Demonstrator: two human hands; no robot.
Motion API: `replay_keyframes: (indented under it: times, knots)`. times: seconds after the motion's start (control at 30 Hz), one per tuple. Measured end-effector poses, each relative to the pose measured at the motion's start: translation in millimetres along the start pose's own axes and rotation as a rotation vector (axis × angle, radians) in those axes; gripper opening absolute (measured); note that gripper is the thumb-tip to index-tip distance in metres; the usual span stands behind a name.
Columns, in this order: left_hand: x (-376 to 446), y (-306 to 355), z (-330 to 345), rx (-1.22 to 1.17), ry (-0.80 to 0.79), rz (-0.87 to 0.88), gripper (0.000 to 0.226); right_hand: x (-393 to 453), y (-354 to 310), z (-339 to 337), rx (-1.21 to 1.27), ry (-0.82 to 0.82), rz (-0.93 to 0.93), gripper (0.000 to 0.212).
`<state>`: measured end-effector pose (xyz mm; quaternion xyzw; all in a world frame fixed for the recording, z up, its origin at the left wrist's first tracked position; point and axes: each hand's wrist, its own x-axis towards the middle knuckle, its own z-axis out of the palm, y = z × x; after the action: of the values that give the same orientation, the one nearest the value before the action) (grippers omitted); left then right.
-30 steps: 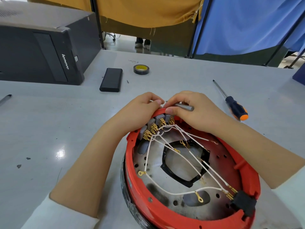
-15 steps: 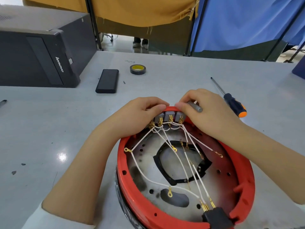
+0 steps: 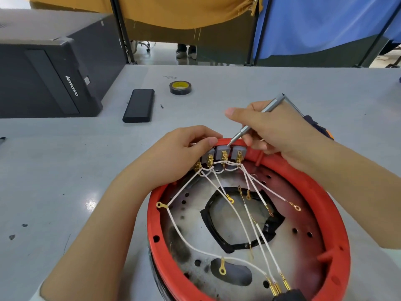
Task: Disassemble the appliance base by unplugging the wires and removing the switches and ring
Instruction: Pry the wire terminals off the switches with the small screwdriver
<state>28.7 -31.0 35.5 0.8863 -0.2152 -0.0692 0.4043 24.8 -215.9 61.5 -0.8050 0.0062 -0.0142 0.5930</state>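
The round appliance base lies upside down before me, a red ring [image 3: 338, 224] around a scorched metal plate [image 3: 186, 242]. Grey switches [image 3: 223, 153] with brass terminals sit in a row at its far rim. White wires [image 3: 243, 213] with brass lugs run from them to a black plug block [image 3: 288, 297] at the near edge. My left hand [image 3: 175, 153] grips the rim and the leftmost switches. My right hand [image 3: 273, 131] holds a thin silver screwdriver [image 3: 256, 120] like a pen, its tip touching the top of the middle switch.
On the grey table [image 3: 65, 181] lie a black power bank [image 3: 138, 108], a roll of black tape [image 3: 180, 88] and an orange-handled screwdriver [image 3: 316, 127] partly behind my right hand. A black computer case [image 3: 47, 83] stands at the far left. Curtained screens stand beyond the table.
The base has turned under my hands, bringing the plug block to the near edge. My right hand has lifted off the rim and raised the silver screwdriver, pointing its tip down at the switches.
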Motion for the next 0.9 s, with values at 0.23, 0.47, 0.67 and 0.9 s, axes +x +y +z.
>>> replay_keyframes:
  times: [0.23, 0.47, 0.67, 0.9]
  knots:
    - [0, 0, 0, 0.011, 0.002, 0.002, 0.024, -9, 11, 11, -0.23, 0.183, -0.291, 0.04]
    - [-1, -1, 1, 0.002, 0.019, 0.004, 0.023, -6, 12, 15, -0.332, 0.223, -0.351, 0.052]
    - [-1, -1, 1, 0.006, 0.013, -0.005, 0.022, -3, 16, 14, -0.351, 0.233, -0.366, 0.051]
    - [0, -1, 2, -0.001, 0.004, -0.006, 0.02, -1, 18, 16, -0.353, 0.218, -0.435, 0.044]
